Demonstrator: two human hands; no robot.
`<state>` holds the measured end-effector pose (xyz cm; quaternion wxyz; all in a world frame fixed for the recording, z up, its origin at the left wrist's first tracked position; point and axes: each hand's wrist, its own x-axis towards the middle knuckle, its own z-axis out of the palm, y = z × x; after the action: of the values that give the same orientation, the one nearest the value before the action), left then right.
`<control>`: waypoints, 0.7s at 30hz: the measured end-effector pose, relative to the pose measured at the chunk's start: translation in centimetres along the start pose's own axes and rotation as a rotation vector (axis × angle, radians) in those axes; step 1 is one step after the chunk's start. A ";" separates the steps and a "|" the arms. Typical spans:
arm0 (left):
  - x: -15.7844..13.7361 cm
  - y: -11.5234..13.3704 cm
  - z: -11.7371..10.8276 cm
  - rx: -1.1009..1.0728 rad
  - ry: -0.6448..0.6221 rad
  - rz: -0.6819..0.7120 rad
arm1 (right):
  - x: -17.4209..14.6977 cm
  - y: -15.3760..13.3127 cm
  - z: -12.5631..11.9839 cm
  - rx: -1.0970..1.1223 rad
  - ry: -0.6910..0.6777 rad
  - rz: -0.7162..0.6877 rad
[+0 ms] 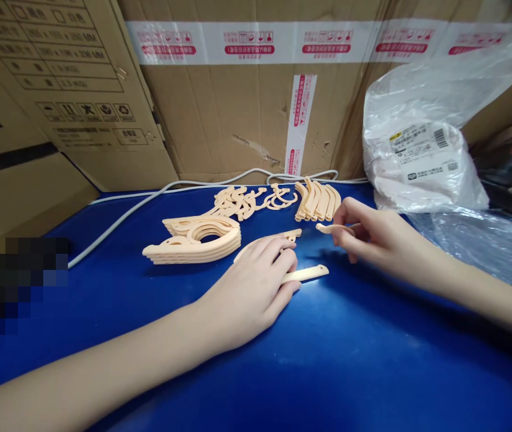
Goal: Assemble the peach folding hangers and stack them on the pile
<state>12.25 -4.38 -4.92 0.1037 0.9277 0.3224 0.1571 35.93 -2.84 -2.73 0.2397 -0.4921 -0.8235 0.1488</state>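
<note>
Several frames (192, 243): they lay stacked on the blue table (328, 366), left of the left hand (262, 276).
Hooks (246, 207): a loose heap sat just behind the stack, before the cardboard (237, 114).
Left hand: palm down, its fingers and thumb gripped a cream piece (307, 274) low over the table; it hid whether the strip (294, 234) behind was joined to that.
Bars (317, 201): a curved row lay right of the hooks.
Right hand (366, 231): thumb and fingers pinched a small piece (325, 228), its free end pointing left.
Bag (422, 150): it slumped behind the right wrist.
</note>
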 end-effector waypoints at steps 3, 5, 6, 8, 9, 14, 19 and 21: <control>0.1 -0.1 0.1 -0.016 -0.014 -0.009 | 0.1 -0.1 -0.3 -0.163 -0.119 -0.102; 0.1 -0.1 0.2 -0.011 -0.025 -0.020 | 0.2 -0.2 -0.5 -0.230 -0.221 -0.135; 0.0 -0.1 0.3 -0.012 -0.027 -0.024 | 0.1 -0.1 -0.6 -0.242 -0.260 -0.126; 0.0 -0.1 0.4 -0.025 -0.023 -0.037 | 0.1 -0.1 -0.8 -0.238 -0.301 -0.080; -0.1 -0.1 0.4 -0.034 -0.019 -0.045 | 0.0 0.0 -0.9 -0.231 -0.305 -0.056; -0.2 0.0 0.4 -0.049 -0.013 -0.086 | 0.1 0.3 -1.4 -0.204 -0.308 -0.034; -0.2 0.0 0.2 -0.064 -0.013 -0.081 | 0.2 0.2 -1.2 -0.027 -0.377 0.009; -0.3 0.0 0.2 -0.081 -0.015 -0.087 | 0.0 0.0 -1.1 0.063 -0.407 0.047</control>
<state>12.11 -4.55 -5.22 0.1505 0.9089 0.3552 0.1585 36.49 -2.81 -1.83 0.0803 -0.4634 -0.8381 0.2763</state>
